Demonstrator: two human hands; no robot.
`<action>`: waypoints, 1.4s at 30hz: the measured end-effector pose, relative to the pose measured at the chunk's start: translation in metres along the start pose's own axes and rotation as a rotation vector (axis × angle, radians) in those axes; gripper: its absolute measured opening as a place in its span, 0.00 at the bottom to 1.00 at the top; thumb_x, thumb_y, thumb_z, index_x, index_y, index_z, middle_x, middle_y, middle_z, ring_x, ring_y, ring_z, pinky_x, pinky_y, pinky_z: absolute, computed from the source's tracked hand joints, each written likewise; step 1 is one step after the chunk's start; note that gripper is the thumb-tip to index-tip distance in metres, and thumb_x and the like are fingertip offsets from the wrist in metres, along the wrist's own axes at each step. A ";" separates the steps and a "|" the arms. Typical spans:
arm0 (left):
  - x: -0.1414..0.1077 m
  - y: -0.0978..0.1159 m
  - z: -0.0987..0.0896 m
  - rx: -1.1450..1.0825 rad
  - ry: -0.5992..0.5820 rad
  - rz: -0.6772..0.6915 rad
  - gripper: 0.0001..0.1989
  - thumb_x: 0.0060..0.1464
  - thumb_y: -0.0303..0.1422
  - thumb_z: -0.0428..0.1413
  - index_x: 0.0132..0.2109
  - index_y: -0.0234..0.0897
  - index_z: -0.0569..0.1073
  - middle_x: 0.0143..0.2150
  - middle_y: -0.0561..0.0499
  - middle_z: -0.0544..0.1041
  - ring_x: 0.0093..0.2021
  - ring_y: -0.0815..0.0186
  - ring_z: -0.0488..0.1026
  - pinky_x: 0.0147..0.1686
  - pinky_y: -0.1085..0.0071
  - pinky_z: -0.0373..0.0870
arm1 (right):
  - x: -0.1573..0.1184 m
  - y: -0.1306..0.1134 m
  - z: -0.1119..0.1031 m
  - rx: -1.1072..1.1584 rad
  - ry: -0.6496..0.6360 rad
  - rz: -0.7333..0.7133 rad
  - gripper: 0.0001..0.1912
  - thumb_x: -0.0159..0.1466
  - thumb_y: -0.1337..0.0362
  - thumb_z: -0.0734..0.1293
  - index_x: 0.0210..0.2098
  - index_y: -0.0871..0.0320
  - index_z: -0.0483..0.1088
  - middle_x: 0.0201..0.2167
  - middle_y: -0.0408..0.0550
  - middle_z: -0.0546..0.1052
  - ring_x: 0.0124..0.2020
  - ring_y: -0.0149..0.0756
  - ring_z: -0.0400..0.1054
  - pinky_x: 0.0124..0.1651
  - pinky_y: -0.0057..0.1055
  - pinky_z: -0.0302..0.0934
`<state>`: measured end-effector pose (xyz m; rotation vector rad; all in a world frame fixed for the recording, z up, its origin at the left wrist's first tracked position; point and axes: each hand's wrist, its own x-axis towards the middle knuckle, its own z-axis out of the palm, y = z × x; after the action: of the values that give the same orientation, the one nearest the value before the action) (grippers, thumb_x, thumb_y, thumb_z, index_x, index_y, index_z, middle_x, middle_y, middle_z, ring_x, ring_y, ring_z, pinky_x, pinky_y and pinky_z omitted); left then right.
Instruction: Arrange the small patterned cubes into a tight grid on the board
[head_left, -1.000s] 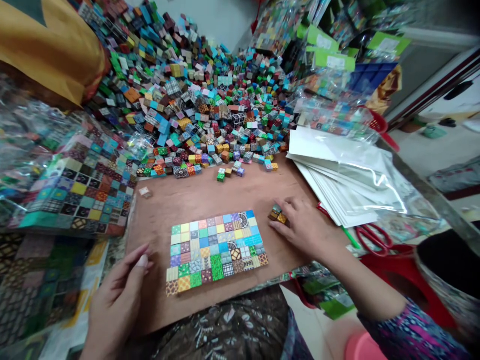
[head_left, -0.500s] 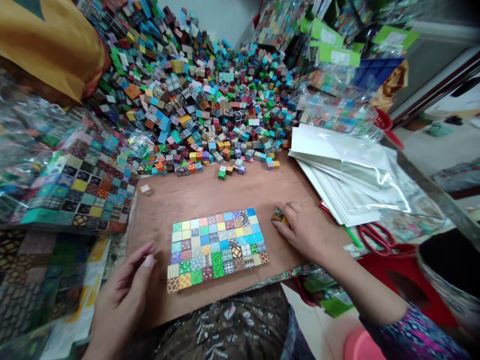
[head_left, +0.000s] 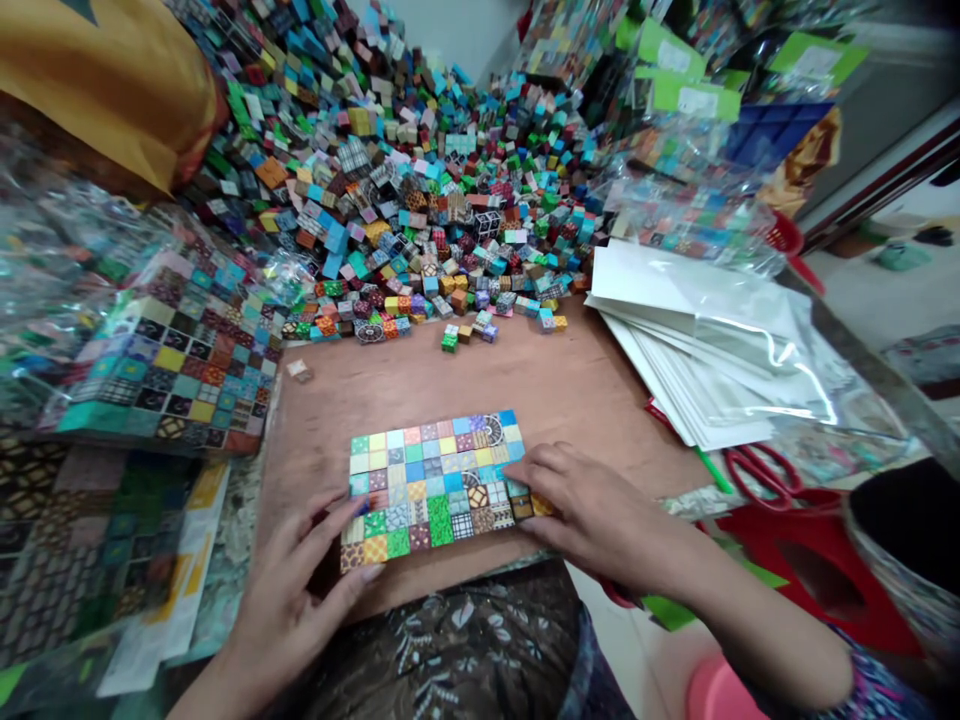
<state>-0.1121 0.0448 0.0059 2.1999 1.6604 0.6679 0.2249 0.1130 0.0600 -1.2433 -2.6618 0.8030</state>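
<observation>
A flat rectangular slab of small printed cubes (head_left: 427,485) lies on the brown board (head_left: 420,375), its top a grid of many colours and patterns. At its left end, my left hand (head_left: 304,565) has thumb and index finger spread around the near corner, touching it. My right hand (head_left: 592,510) is at the slab's right end, fingers closed over a few brown and yellow cubes (head_left: 523,505) against its near right part. The palm and fingers partly hide those cubes. Beyond the slab lie a few loose cubes (head_left: 466,335).
A large heap of loose cubes (head_left: 420,210) rises at the back. Bagged cube slabs (head_left: 172,360) stand at the left. White sheets (head_left: 690,340) in clear plastic lie at the right, near red scissors (head_left: 761,480). One pale cube (head_left: 299,371) sits near the board's left edge.
My right hand has moved left with the small cubes, from the bare board to the slab's right end. My left hand has moved right and now touches the slab's left end.
</observation>
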 end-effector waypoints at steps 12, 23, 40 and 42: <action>0.004 0.006 -0.003 -0.028 -0.029 0.011 0.24 0.59 0.43 0.55 0.62 0.52 0.66 0.52 0.49 0.66 0.52 0.58 0.67 0.51 0.63 0.69 | 0.006 -0.002 0.014 -0.018 0.024 0.027 0.33 0.58 0.58 0.74 0.60 0.57 0.65 0.51 0.58 0.68 0.49 0.49 0.65 0.49 0.43 0.66; -0.002 0.002 0.000 -0.030 0.005 -0.030 0.23 0.59 0.46 0.55 0.61 0.54 0.68 0.50 0.50 0.68 0.50 0.60 0.69 0.49 0.67 0.69 | 0.009 -0.002 0.032 -0.050 0.126 -0.018 0.24 0.59 0.65 0.73 0.54 0.59 0.67 0.46 0.53 0.70 0.46 0.46 0.64 0.48 0.43 0.65; 0.044 0.000 -0.028 -0.013 0.116 0.013 0.16 0.60 0.44 0.52 0.51 0.46 0.75 0.45 0.48 0.72 0.46 0.59 0.72 0.44 0.65 0.73 | 0.045 0.041 -0.030 -0.032 0.187 0.109 0.15 0.71 0.61 0.58 0.53 0.57 0.68 0.48 0.57 0.71 0.45 0.44 0.69 0.49 0.43 0.65; 0.073 0.004 -0.034 0.001 0.031 0.021 0.16 0.61 0.44 0.52 0.50 0.45 0.76 0.41 0.49 0.73 0.43 0.60 0.73 0.42 0.66 0.73 | 0.071 0.065 -0.038 -0.059 0.240 0.080 0.13 0.69 0.66 0.60 0.51 0.55 0.69 0.48 0.55 0.72 0.49 0.44 0.68 0.53 0.43 0.63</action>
<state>-0.1108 0.1121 0.0501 2.2215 1.6552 0.7096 0.2337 0.2161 0.0511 -1.3714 -2.4745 0.5483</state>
